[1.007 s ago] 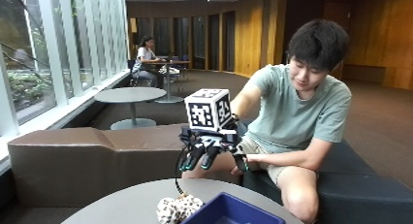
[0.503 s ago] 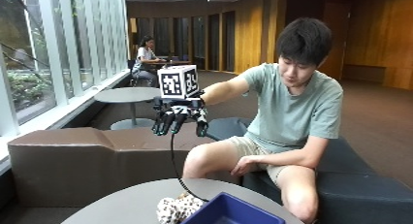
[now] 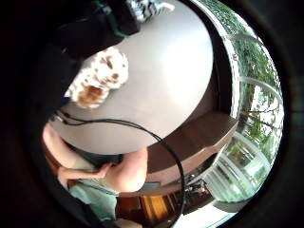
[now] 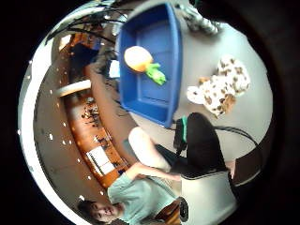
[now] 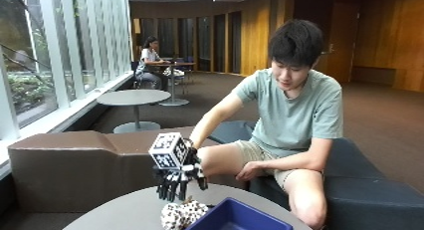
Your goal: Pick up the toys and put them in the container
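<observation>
Black-gloved right hand (image 5: 179, 179) hovers just above spotted plush toy (image 5: 183, 213) on grey worktop (image 5: 126, 214), grip released, fingers hanging down; orange toy (image 4: 138, 59) lies in blue container (image 4: 161, 110).

No legible text, seemingly, on anything.

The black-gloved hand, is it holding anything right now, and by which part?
Nothing is held: the black-gloved right hand hangs with fingers pointing down just above the brown-spotted white plush toy on the round grey table.
</observation>
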`<action>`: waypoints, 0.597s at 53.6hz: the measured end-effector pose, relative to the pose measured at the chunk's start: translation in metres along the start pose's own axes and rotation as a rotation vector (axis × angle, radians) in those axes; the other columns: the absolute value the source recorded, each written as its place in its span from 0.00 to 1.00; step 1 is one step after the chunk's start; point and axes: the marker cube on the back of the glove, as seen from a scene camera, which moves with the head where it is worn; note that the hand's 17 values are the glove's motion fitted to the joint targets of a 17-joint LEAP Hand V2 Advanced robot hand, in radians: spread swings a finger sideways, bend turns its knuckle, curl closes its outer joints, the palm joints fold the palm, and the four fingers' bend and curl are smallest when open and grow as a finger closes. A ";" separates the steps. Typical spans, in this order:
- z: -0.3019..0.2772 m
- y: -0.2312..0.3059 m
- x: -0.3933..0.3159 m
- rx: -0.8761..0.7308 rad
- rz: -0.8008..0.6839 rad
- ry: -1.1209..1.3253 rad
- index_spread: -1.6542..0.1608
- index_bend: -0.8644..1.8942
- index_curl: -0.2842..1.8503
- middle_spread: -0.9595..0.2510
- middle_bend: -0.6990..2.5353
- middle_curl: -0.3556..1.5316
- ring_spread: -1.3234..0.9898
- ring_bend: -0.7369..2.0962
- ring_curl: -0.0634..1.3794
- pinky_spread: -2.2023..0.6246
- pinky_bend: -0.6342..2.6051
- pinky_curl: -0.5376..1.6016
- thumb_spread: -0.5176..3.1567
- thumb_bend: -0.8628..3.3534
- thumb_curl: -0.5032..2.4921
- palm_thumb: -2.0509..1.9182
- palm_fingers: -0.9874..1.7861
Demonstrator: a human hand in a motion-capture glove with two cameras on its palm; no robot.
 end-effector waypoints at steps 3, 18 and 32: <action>0.023 -0.009 0.007 -0.055 -0.052 0.096 0.76 0.38 0.33 0.67 0.26 0.39 0.53 0.43 0.27 0.79 0.50 0.40 0.54 0.22 0.31 0.58 0.31; 0.119 -0.057 0.038 0.031 -0.183 0.235 0.74 0.44 0.34 0.69 0.24 0.34 0.56 0.28 0.18 0.79 0.50 0.40 0.49 0.21 0.31 0.59 0.30; 0.103 -0.085 0.026 0.213 -0.107 0.062 0.76 0.53 0.39 0.67 0.43 0.43 0.49 0.38 0.17 0.74 0.41 0.36 0.48 0.22 0.33 0.64 0.58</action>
